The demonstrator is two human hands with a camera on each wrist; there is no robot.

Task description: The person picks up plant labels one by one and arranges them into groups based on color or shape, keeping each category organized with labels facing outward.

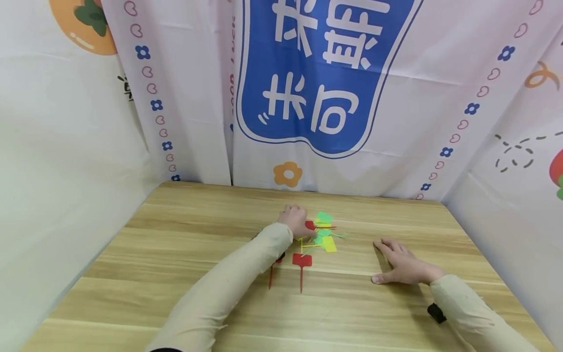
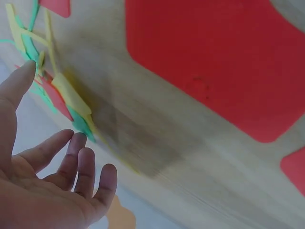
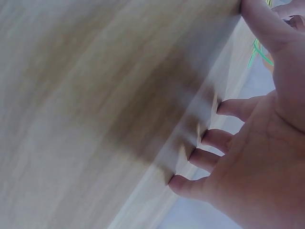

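My left hand (image 1: 295,221) reaches to the left side of a loose pile of T-shaped plastic plant labels in red, yellow and green. In the left wrist view its thumb and fingers are apart, with a yellow label (image 2: 71,95) and a red label (image 2: 56,97) close by the fingertips. Nothing shows gripped between them. One red label (image 1: 302,260) lies apart, nearer the front, its stem pointing toward me. Another red label (image 1: 270,276) is partly covered by my left sleeve. To the right, my right hand (image 1: 402,264) rests its fingertips on the wooden table, fingers spread, holding nothing.
The wooden table (image 1: 343,313) ends at a printed curtain (image 1: 202,146) behind and white cloth at both sides. A yellow label (image 1: 329,244) and a green label (image 1: 324,217) lie at the pile's right and far edges. Black bands (image 1: 436,313) sit at the wrists.
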